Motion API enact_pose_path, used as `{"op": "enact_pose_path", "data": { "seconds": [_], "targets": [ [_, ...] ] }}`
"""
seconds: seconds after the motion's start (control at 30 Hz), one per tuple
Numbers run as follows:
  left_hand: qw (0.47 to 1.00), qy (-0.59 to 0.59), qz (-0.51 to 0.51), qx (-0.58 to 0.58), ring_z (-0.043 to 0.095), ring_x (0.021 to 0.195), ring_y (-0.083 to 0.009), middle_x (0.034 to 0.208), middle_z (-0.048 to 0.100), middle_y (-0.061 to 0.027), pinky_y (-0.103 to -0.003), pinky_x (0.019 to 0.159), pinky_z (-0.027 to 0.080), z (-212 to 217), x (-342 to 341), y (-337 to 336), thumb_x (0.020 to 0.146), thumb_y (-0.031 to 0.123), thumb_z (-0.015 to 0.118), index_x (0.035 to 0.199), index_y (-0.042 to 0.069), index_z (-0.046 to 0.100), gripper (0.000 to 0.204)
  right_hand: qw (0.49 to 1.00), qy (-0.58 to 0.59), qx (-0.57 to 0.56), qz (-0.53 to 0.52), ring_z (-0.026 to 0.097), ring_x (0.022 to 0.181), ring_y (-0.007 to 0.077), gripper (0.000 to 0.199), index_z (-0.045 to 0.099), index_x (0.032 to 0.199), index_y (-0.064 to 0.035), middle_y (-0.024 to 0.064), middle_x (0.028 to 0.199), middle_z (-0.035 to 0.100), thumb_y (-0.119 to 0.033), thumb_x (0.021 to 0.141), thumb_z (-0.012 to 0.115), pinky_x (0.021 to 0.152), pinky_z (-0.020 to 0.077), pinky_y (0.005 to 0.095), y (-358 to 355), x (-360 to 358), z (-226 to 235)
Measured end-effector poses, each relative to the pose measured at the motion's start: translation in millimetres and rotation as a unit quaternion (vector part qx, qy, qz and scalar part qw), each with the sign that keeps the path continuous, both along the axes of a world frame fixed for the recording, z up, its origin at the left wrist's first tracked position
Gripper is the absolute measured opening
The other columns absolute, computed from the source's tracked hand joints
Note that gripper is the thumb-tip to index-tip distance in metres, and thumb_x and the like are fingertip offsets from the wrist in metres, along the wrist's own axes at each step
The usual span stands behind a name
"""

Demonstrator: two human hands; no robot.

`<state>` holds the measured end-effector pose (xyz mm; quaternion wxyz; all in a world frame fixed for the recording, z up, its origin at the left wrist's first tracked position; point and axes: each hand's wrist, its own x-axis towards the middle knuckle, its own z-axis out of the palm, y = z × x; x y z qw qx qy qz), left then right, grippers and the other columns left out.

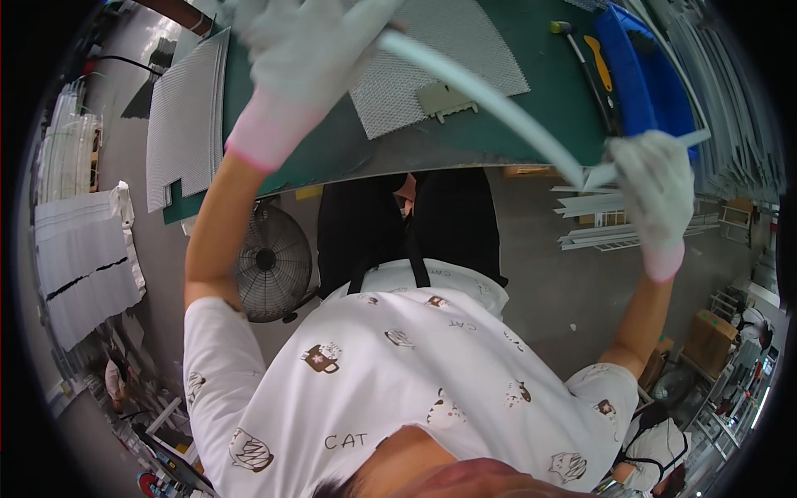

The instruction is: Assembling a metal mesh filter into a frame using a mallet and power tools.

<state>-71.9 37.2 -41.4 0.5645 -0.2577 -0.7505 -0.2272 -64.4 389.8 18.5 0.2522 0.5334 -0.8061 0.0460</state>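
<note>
My left hand (303, 62), in a white glove with a pink cuff, is at the top left over the table, smeared by motion and partly cut off by the edge. It appears to hold the upper end of a long white strip (490, 100). The strip slants down to the right to the table's near edge. My right hand (654, 178), gloved alike, is closed around a shorter white strip (696, 137) that pokes out on both sides. The two strips' ends meet or overlap beside this hand; whether they are joined I cannot tell.
On the green table (324, 149) lie perforated grey sheets (189, 116), a small beige notched piece (446, 101), a hammer (585, 70) and a yellow-handled tool (598, 62). A blue bin (652, 79) stands at the right. Below are a fan (267, 259) and white profiles (598, 220).
</note>
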Motion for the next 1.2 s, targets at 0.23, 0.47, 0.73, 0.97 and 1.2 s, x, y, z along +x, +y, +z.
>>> {"op": "enact_pose_path", "data": {
  "seconds": [0.23,0.47,0.73,0.97,1.2],
  "targets": [
    [0.981,-0.07,0.062,0.17,0.045,0.12,-0.0308,0.123,0.056,-0.0093,-0.052,0.101,0.031,18.1,-23.8,21.0,0.063,0.025,0.078,0.126,0.021,0.06,0.066,1.0,0.002,-0.019,-0.02,0.06,0.084,0.0222,0.033,0.066,0.103,-0.0083,0.0041,0.09,0.062,-0.005,0.07,0.071,0.072,0.0457,0.0348,-1.9,-20.9,9.4],
    [0.853,-0.266,0.315,-0.322,0.05,0.12,-0.027,0.12,0.058,-0.0069,-0.049,0.102,0.035,-52.3,-37.9,24.5,0.083,0.034,0.065,0.12,0.014,0.057,0.043,0.949,0.174,0.057,-0.257,0.058,0.107,0.0275,0.051,0.054,0.131,-0.0147,0.01,0.121,0.058,-0.02,0.083,0.07,0.091,0.0463,0.0394,30.0,-101.3,-59.2],
    [0.812,-0.451,0.147,-0.34,0.044,0.129,-0.0349,0.138,0.049,-0.0147,-0.052,0.105,0.031,-88.0,58.2,14.9,0.088,0.042,0.055,0.134,0.01,0.048,0.057,0.432,-0.819,-0.335,-0.174,0.062,0.097,0.0206,0.051,0.055,0.121,0.0037,0.012,0.106,0.063,-0.037,0.092,0.063,0.087,0.0513,0.0348,-71.1,80.3,-161.8],
    [0.835,-0.42,0.125,-0.332,0.045,0.124,-0.0381,0.135,0.049,-0.0179,-0.054,0.104,0.031,-69.8,70.1,36.4,0.086,0.038,0.06,0.132,0.014,0.052,0.052,0.229,-0.772,-0.571,-0.16,0.063,0.091,0.0162,0.04,0.057,0.117,0.0072,0.0102,0.105,0.064,-0.022,0.091,0.065,0.077,0.0547,0.0313,-117.1,99.5,-184.1],
    [0.827,-0.434,0.122,-0.334,0.035,0.134,-0.0419,0.146,0.04,-0.0183,-0.056,0.11,0.025,-102.9,46.1,28.2,0.095,0.04,0.046,0.144,0.022,0.039,0.053,0.305,-0.74,-0.565,-0.201,0.064,0.077,0.013,0.034,0.062,0.109,0.007,0.0088,0.094,0.067,-0.022,0.09,0.064,0.068,0.0553,0.0277,-124.9,100.6,-174.9]
  ]
}}
